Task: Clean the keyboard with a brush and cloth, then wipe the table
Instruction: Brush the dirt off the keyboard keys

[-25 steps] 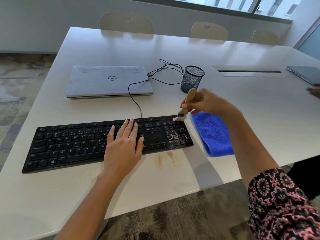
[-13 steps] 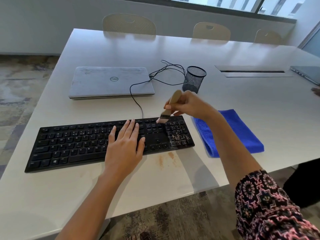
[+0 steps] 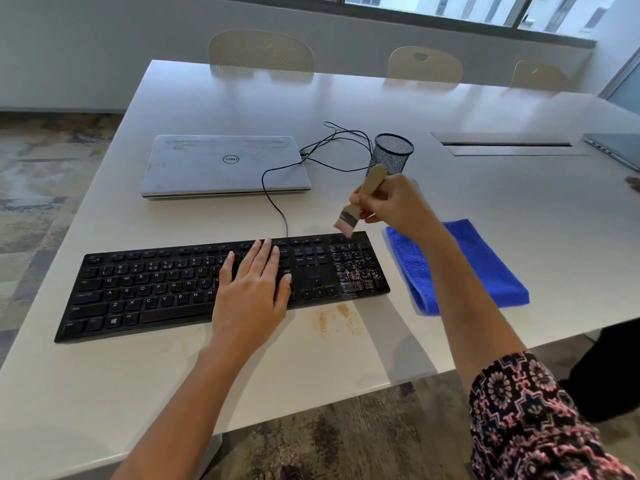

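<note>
brush (image 3: 349, 218) in right hand (image 3: 398, 206) grip, tip at keyboard (image 3: 156, 289) far edge

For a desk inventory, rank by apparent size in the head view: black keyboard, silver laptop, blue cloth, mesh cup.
1. Black keyboard
2. Closed silver laptop, barely ahead though farther away
3. Folded blue cloth
4. Black mesh cup

I see the left hand (image 3: 249, 292) lying flat on the black keyboard (image 3: 156, 289), fingers straight. The right hand (image 3: 394, 206) holds a small wooden brush (image 3: 360, 202), hairs pointing down by the keyboard's back edge. Dirty crumbs (image 3: 360, 275) sit on keys right of the left hand. A blue cloth (image 3: 485, 268) lies on the table (image 3: 242, 375) under the right arm.
</note>
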The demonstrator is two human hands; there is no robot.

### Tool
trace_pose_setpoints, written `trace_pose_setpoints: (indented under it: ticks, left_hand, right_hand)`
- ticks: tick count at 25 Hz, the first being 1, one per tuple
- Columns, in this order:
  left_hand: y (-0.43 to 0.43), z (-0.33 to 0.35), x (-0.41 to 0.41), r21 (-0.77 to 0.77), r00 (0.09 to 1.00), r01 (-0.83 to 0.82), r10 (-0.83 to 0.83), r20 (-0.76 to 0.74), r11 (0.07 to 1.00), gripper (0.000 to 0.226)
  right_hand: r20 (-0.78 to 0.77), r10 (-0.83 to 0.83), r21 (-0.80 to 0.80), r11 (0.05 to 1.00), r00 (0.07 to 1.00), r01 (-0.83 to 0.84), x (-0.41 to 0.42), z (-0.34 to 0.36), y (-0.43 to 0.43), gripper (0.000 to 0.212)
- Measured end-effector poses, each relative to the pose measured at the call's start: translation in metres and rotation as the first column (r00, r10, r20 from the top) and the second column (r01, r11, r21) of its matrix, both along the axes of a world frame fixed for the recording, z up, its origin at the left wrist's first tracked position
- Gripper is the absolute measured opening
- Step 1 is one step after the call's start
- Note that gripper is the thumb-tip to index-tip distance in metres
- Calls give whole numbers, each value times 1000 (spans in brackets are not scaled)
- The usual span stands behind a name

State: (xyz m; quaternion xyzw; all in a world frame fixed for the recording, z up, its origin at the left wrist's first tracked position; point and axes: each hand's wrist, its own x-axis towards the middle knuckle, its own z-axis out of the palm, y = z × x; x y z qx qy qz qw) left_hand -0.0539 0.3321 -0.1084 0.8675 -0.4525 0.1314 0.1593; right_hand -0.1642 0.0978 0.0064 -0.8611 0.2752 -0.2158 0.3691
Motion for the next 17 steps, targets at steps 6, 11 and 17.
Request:
trace_pose_setpoints:
  ticks: [6,11,17]
  left_hand:
    - [0,-1,1,2,1000,0,0,2,1000,58]
    - [0,0,0,-3,1000,3,-3,0,1000,58]
    - [0,0,1,-3,1000,5,-5,-5,1000,58]
  right_hand:
    - [-77,-206,-307,936,976,173,-11,-26,20,30]
    - [-162,-158,-132,982,974,137,-27,-9,23,27]
    - [21,-262,-278,925,965,258,-12,-10,26,32]
